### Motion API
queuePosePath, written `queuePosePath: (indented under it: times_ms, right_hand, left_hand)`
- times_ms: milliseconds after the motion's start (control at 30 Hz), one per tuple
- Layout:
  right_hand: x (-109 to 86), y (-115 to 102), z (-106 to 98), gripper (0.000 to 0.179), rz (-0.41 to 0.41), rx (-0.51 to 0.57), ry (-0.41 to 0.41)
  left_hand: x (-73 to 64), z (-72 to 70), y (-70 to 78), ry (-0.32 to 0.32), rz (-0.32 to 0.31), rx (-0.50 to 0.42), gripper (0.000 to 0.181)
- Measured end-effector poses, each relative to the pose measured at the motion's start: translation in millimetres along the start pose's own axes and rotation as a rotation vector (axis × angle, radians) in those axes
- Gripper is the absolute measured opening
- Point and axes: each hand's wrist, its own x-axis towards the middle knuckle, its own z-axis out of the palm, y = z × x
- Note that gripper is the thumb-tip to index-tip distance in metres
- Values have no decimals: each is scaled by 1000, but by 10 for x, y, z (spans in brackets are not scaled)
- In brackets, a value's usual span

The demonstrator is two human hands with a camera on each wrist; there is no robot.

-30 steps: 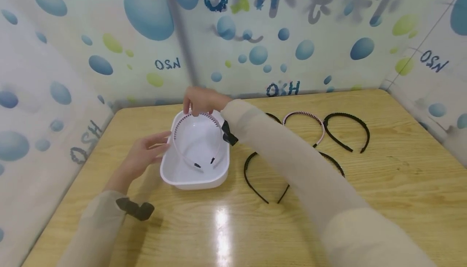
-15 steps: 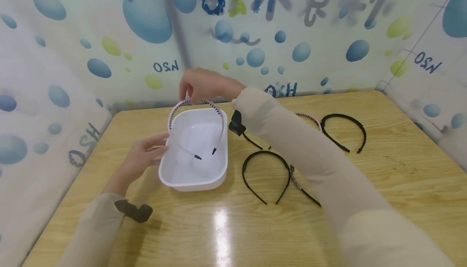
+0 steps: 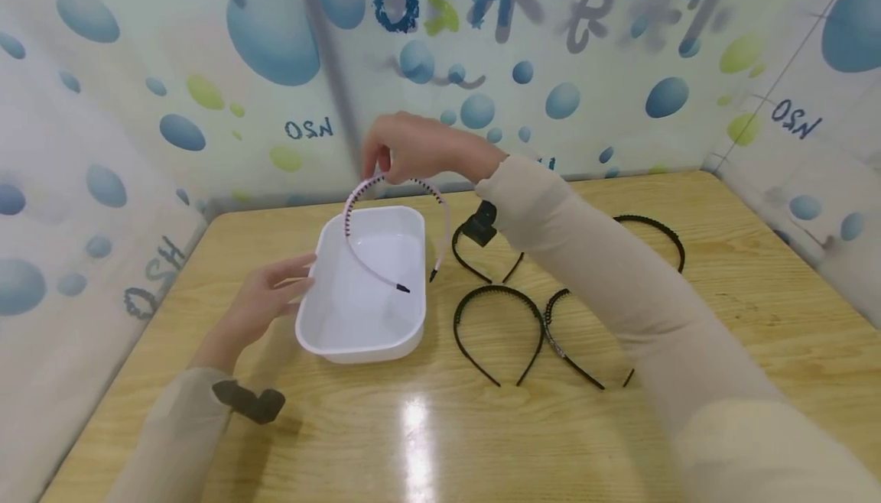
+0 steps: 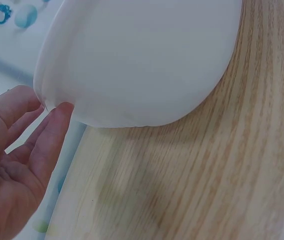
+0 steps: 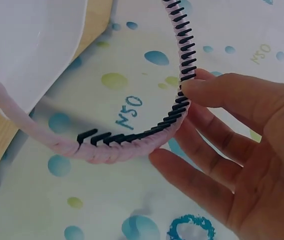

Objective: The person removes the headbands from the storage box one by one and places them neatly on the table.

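My right hand [image 3: 418, 147] pinches a pink headband [image 5: 102, 152] with black comb teeth near the top of its arch. The headband hangs, black-tipped ends down, above the right part of a white plastic basin [image 3: 323, 319]. In the right wrist view, thumb and fingertips of the right hand [image 5: 251, 135] meet on the toothed band. On the basin's left side rests my left hand [image 3: 264, 296], its fingers fairly straight. The left wrist view shows fingertips of the left hand [image 4: 27, 155] touching the wall near the rim. Nothing is seen inside the basin.
Right of the basin lie a black toothed headband [image 3: 499, 287], another black one [image 3: 475, 268] behind it, one with a silvery patterned stretch [image 3: 559, 350] and a further black headband [image 3: 657, 224]. My right sleeve [image 3: 619, 281] covers parts of them. A bubble-patterned wall covering [image 3: 440, 121] stands behind the table.
My right hand has lifted the pink headband up from inside the basin, then moved it to the right. The left hand stays against the basin's side.
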Motion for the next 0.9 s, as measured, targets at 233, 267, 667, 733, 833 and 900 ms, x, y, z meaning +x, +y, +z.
queuePosePath:
  times_ms: [233, 267, 667, 733, 833, 900]
  right_hand:
    - [-227, 143, -38, 25, 4, 29, 10]
    - [-257, 173, -40, 25, 9, 30, 10]
    - [-610, 474, -51, 27, 98, 26, 10]
    - [-673, 521, -50, 27, 109, 28, 18]
    - [-766, 597, -43, 26, 136, 23, 26]
    - [-827, 638, -34, 25, 147, 15, 34]
  left_hand:
    - [-11, 10, 7, 1, 4, -6, 56]
    - [-13, 12, 10, 1, 6, -6, 56]
    - [-3, 13, -7, -2, 19, -17, 55]
    - [-5, 11, -1, -5, 17, -14, 55]
    - [-7, 13, 5, -4, 14, -9, 56]
    - [-12, 13, 3, -2, 11, -9, 56]
